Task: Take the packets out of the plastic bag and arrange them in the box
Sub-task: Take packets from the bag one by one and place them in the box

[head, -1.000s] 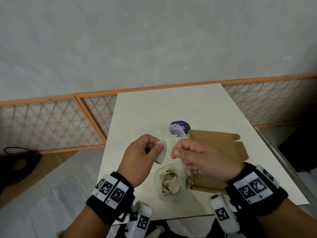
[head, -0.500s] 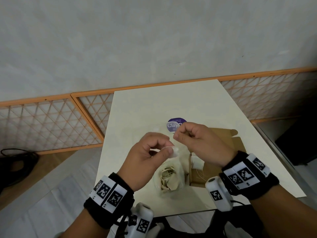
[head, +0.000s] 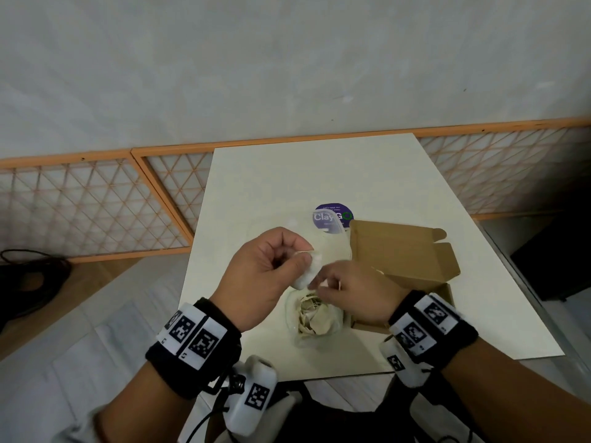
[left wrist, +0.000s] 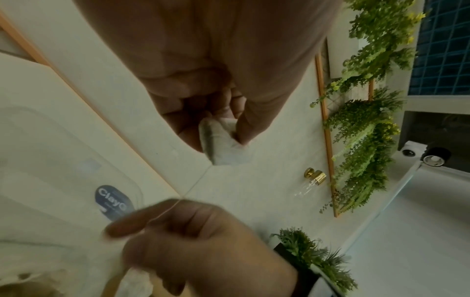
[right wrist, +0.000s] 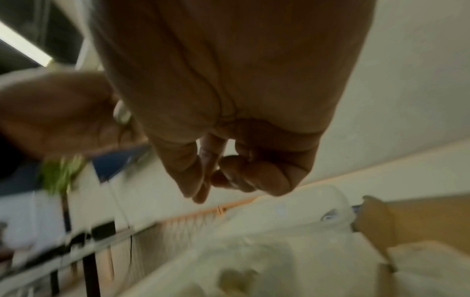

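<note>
My left hand [head: 300,255] is raised above the table and pinches a small white packet [head: 308,273] between thumb and fingers; the left wrist view shows that packet [left wrist: 223,144] sticking out past the fingertips. A thin string [left wrist: 195,186] runs from it to my right hand [head: 319,282], whose thumb and fingers pinch together [right wrist: 213,176] on it. Under both hands, a clear plastic bag [head: 315,318] holding several beige packets lies on the table. An open brown cardboard box [head: 399,251] stands to its right, its inside mostly hidden by my right wrist.
The white table [head: 287,180] carries a round purple sticker [head: 335,215] behind the box. An orange lattice rail [head: 96,203] runs along the wall at the far edge. A black cable [head: 28,270] lies on the floor at left.
My right hand has come down and nearer, from above the box to just beside the packet. The left hand keeps pinching the packet and has barely moved.
</note>
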### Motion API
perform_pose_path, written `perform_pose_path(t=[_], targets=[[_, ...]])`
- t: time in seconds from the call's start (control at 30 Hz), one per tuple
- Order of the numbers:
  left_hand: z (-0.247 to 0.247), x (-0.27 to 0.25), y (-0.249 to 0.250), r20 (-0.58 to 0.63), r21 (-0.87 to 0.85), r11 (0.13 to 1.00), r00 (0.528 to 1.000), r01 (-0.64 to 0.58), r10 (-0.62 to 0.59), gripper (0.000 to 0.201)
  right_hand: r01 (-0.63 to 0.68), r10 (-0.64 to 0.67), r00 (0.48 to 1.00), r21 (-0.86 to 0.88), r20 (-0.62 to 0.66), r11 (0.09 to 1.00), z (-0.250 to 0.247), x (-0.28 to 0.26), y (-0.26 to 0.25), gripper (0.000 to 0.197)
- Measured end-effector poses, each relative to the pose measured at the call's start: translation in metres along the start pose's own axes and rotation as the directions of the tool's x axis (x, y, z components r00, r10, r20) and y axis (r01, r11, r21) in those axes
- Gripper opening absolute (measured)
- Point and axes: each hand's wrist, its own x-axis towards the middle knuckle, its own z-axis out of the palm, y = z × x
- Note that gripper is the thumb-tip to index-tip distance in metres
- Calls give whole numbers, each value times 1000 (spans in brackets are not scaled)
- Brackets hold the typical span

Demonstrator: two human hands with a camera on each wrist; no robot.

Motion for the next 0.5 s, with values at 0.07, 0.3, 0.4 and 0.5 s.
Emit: perform_pose_path(t=[0.07, 0.3, 0.4, 0.5], targets=[[-2, -2, -5, 2, 25, 999, 999, 44, -44, 7, 5, 19, 994, -208, 111, 978, 15, 1, 6, 29], [-2, -8, -11, -34, 132, 987, 996, 88, -84, 16, -57, 153, 964, -393, 218, 918, 48, 9, 19, 36], [-4, -9, -11, -49, 143, 985, 995, 95, -89, 14, -61, 138, 977, -402, 165, 914, 46, 9, 20, 23], [-8, -8, -14, -72, 142, 985, 993, 102, -93, 13, -57, 81, 994, -273, 78, 960, 32, 3, 19, 16]])
